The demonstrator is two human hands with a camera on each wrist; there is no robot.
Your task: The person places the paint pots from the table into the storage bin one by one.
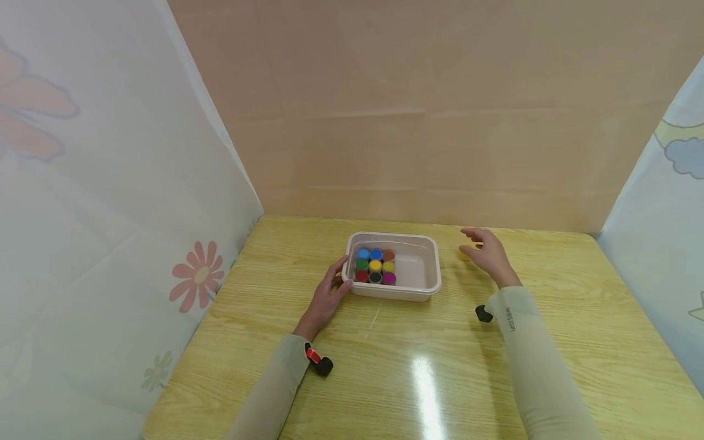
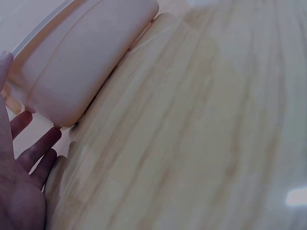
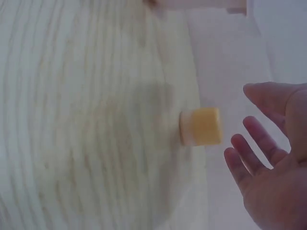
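A pale pink plastic tub [image 1: 393,292] stands on the table with several small paint jars [image 1: 375,266] packed together in its left half. Their lids are blue, brown, green, yellow, red, black and magenta. My left hand [image 1: 326,298] holds the tub at its near left corner, thumb on the rim and fingers along the side. In the left wrist view, the fingertips meet the tub's wall [image 2: 86,57]. Right of the tub, my right hand [image 1: 489,252] hovers with spread fingers by a lone yellow-orange jar [image 3: 206,126]. A gap separates fingers and jar in the right wrist view.
The wood-grain table [image 1: 352,354] has a bright glare streak near its front. A brown paper-like backdrop [image 1: 418,122] rises behind it. White flower-printed sheets [image 1: 137,183] flank the sides. Each wrist wears a small black camera [image 1: 484,313].
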